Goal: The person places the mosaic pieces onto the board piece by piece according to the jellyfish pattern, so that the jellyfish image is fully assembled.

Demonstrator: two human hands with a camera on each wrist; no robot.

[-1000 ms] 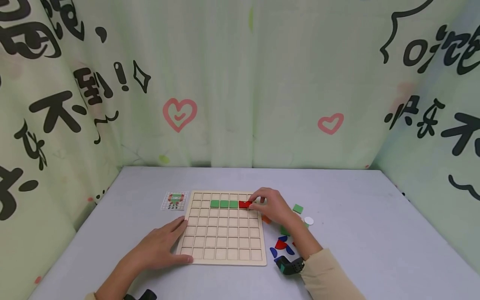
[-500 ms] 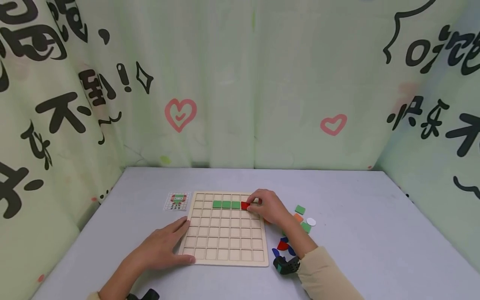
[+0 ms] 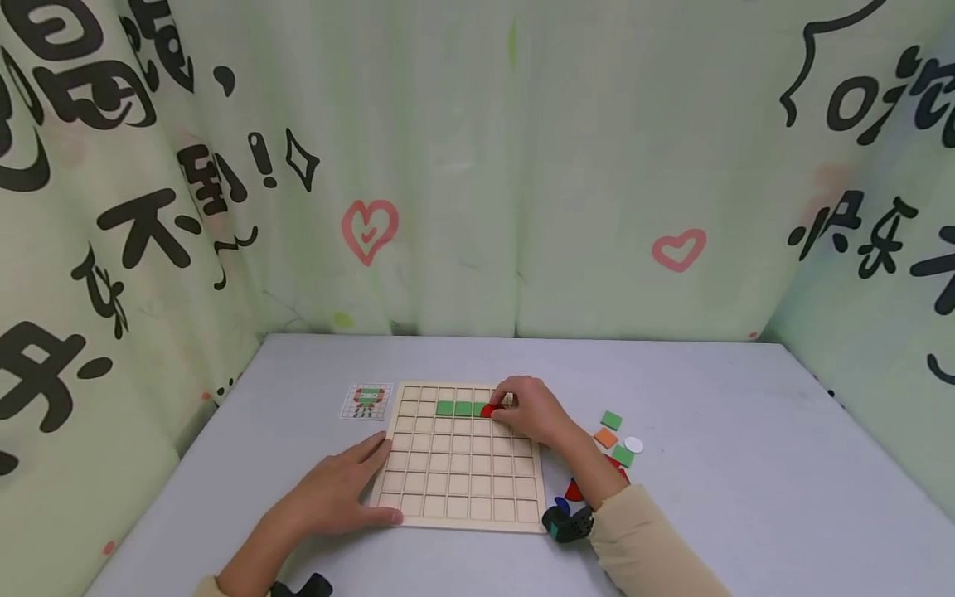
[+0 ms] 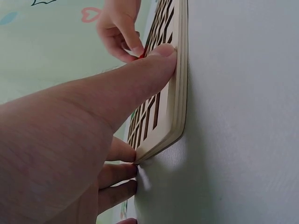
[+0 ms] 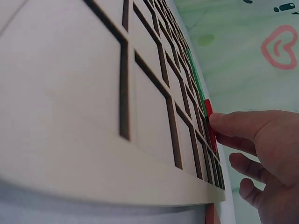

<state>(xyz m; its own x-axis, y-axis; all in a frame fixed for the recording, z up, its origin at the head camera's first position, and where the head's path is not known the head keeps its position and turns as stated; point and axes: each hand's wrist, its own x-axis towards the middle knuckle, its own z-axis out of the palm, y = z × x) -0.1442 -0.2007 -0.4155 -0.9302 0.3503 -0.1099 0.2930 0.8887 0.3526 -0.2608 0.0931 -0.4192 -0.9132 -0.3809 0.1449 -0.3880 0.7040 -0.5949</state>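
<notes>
A pale wooden grid board lies on the table, with several green tiles in a row in its second row from the far side. At the right end of that row my right hand pinches a small red piece between thumb and index finger. The right wrist view shows this red piece tilted up right beside the green tiles. My left hand steadies the board's left side, fingers extended along the edge. In the left wrist view its thumb presses on the near edge.
A small picture card with a green-and-red figure lies beyond the board's left edge. Right of the board are scattered loose pieces: an orange tile, a white disc, a green tile, red pieces and a blue piece.
My right fingertips have shifted slightly left over the board, toward the green tiles, and the red piece has turned in them. The left hand stays on the board; the head view has swung a little left.
</notes>
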